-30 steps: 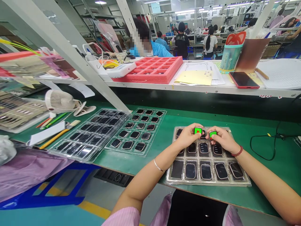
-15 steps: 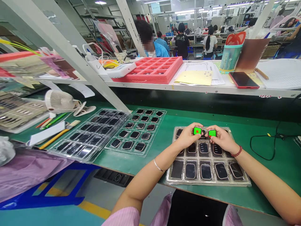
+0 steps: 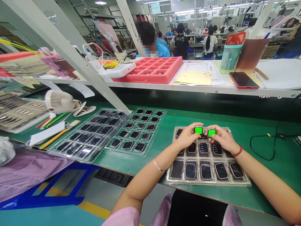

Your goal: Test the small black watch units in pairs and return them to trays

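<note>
My left hand [image 3: 189, 135] is closed on a smartwatch [image 3: 198, 130] without a strap, its screen lit plain green. A second smartwatch [image 3: 212, 133], also lit green, sits between the thumb and fingers of my right hand [image 3: 222, 137]. The two watches are side by side, slightly apart, with their screens facing me. Both hands are above a clear plastic tray [image 3: 209, 182] whose compartments hold several dark-screened watches. White text shows on two watches in its middle row. One compartment at the front left of the tray has no watch in it. My hands hide part of the back rows.
To the left lie two more clear trays of watches, one [image 3: 141, 133] beside another [image 3: 91, 133]. Farther left are a white fan [image 3: 60, 101] and a yellow-handled brush [image 3: 55, 138]. A slanted post [image 3: 94, 66] meets the bench. On the shelf are a red foam tray [image 3: 150, 78] and a phone [image 3: 244, 80]. A black cable [image 3: 263, 158] lies at right.
The red mark on the left watch's green screen is gone, and so is the smaller one on the right watch. Both watches have shifted slightly in my fingers.
</note>
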Motion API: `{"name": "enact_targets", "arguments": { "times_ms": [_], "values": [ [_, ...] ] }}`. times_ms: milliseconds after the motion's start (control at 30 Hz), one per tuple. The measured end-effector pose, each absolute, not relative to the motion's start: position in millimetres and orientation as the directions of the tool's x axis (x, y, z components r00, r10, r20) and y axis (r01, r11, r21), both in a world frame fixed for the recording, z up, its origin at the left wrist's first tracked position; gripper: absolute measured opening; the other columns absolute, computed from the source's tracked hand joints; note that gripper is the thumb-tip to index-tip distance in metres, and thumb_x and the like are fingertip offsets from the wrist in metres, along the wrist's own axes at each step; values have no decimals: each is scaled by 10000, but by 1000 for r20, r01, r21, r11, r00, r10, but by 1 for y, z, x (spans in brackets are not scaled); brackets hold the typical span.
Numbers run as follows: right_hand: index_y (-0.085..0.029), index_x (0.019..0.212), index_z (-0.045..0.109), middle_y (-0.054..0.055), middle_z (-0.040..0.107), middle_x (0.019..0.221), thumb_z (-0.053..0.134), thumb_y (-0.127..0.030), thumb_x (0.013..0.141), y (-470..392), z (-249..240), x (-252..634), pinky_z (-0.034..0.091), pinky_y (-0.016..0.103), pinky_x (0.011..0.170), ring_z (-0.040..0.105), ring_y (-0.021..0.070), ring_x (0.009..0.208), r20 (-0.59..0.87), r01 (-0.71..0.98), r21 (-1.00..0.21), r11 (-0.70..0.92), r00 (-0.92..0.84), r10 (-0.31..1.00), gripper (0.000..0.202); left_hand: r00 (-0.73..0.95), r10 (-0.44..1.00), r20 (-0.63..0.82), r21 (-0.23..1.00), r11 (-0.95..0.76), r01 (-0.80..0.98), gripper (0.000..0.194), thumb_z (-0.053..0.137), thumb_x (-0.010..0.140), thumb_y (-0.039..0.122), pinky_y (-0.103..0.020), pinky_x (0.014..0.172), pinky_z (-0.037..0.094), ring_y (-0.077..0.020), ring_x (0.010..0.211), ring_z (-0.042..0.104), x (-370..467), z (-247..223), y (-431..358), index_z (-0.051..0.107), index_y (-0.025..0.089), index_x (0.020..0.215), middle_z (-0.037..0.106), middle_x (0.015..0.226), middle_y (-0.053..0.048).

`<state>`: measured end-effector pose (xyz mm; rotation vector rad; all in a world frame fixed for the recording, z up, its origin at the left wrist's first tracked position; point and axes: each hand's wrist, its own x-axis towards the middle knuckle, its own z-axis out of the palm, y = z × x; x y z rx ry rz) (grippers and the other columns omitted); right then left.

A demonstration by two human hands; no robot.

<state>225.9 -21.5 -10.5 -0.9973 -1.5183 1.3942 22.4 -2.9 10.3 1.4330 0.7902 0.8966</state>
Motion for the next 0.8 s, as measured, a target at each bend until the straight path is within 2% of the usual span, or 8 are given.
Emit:
{"name": "enact_targets", "arguments": {
  "times_ms": [100,233,400,567,800],
  "values": [
    [-201,1089,523,68,637,998,497,-188,819,-21,-11,226,515,300,607,617,130,654,49,48,-996,70,-342,939,271,473,878,71,997,-72,-16,444,546,739,120,-262,733,464,-134,779,606,22,11,-3,544,152,1182,660,987,-76],
    [-217,1130,509,66,632,1056,520,-121,766,-23,-11,225,518,292,629,640,145,739,68,47,-995,92,-372,926,377,483,874,47,998,-59,9,402,499,799,169,-253,692,463,-118,723,593,22,12,-2,534,136,1198,661,987,-87],
    [-219,1146,507,74,630,1087,513,-135,787,-24,-10,225,522,300,651,648,153,774,92,47,-992,121,-398,913,369,457,886,75,994,-102,35,526,582,715,111,-247,706,449,-143,808,604,21,7,-1,507,164,1233,663,999,-76],
    [-214,1144,521,80,638,1070,504,-156,809,-23,-9,225,524,301,635,649,150,746,92,71,-989,128,-378,921,340,472,875,110,990,-137,22,405,579,749,154,-273,762,453,-152,815,611,20,4,0,561,147,1153,672,941,-74],
    [-216,1154,516,83,625,1094,516,-119,757,-23,-11,225,533,305,643,663,161,780,87,69,-990,122,-379,921,408,487,869,86,993,-117,34,508,563,717,89,-284,792,457,-160,856,620,21,7,-1,509,149,1218,673,977,-79]
  ]
}}
